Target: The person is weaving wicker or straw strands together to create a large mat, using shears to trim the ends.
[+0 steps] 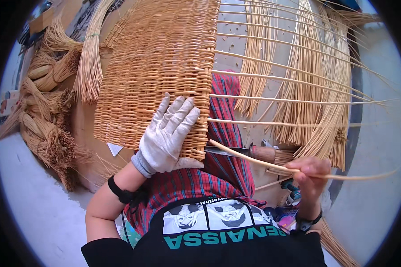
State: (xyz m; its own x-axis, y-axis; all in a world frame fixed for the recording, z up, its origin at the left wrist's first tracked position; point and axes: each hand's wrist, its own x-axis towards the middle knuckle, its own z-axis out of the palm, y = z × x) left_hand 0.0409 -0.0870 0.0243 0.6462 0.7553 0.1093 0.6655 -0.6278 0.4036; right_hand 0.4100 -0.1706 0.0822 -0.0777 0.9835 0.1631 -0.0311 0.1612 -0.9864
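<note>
A woven wicker panel in honey brown lies over my lap and reaches to the top of the view. On its near corner rests my left hand in a soiled white glove, its fingers spread over the weave. Pale rods stick out in a row from the panel's right edge. Bare and closed, my right hand pinches one loose pale cane rod between thumb and fingers. That rod's left tip is close to the panel's corner. Behind it lies a metal-bladed tool with a wooden handle.
Long bundles of pale cane lie on the floor at the right. More tied bundles are heaped at the left, and one lies beside the panel. A red plaid cloth covers my lap. Small scraps litter the floor.
</note>
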